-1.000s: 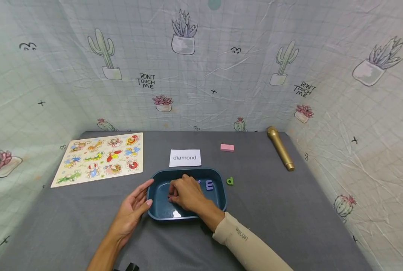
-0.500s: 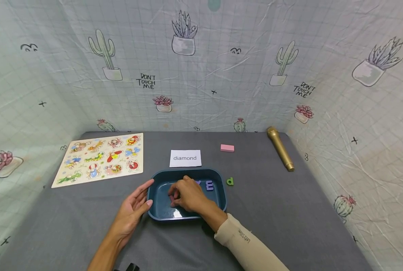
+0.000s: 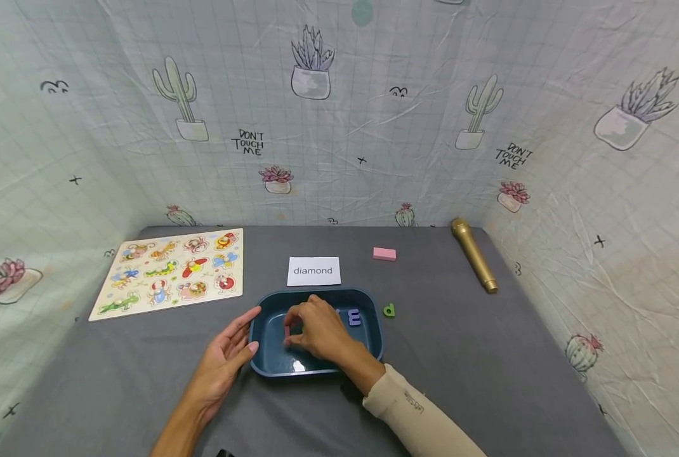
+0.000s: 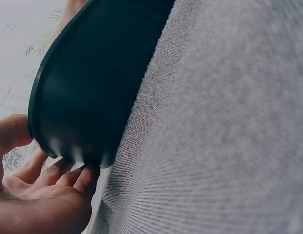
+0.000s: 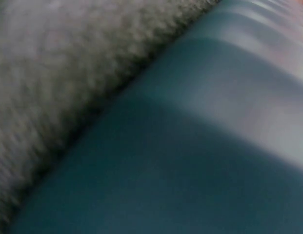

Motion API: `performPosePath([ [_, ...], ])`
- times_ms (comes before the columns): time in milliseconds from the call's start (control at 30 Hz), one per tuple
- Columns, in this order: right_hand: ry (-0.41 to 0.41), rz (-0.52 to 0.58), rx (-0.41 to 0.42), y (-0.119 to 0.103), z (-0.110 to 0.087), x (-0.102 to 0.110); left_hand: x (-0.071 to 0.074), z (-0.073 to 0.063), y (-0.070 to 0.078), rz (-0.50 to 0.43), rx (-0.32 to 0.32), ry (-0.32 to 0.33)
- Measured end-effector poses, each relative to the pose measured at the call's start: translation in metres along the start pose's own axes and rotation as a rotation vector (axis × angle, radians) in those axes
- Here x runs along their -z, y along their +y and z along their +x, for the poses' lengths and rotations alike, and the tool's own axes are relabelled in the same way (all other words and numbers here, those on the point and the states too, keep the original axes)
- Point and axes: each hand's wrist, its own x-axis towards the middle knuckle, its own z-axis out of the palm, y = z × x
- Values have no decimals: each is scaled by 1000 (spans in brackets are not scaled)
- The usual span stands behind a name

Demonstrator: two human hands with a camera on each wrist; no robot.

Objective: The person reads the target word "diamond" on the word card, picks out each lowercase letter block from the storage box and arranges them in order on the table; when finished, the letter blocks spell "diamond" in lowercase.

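In the head view my right hand is inside the dark blue tray, pinching a small dark pink piece between thumb and fingertips. The piece stands on edge; its outline is too small to read as a letter. A purple letter m lies in the tray to the right of this hand, beside another purple piece mostly hidden by the knuckles. My left hand rests against the tray's left end, its fingers long and extended. In the left wrist view the thumb touches the rim and the fingertips touch the outer wall.
A white card printed "diamond" lies behind the tray. Right of the tray is a green letter, with a pink block farther back. An insect puzzle board lies at left, a gold microphone at right.
My right hand turns the dark pink piece in its fingertips and stays over the same part of the tray. The left hand keeps its place. The head view tilts slightly upward.
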Motion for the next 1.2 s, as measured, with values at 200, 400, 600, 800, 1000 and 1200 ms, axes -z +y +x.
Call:
performPosePath([
  [200, 23, 38, -11, -1, -4, 11, -2, 0, 0, -3, 7, 13],
  [400, 43, 92, -43, 4, -12, 28, -2, 1, 0, -3, -4, 18],
  [600, 100, 107, -46, 15, -21, 43, -1, 1, -1, 13, -7, 22],
  [800, 152, 150, -75, 29, -30, 57, 0, 1, -1, 19, 0, 28],
  [1000, 221, 135, -123, 47, -39, 72, 0, 1, -3, 18, -6, 23],
  [1200, 255, 86, -182, 65, -49, 85, 1, 1, -3, 19, -14, 22],
])
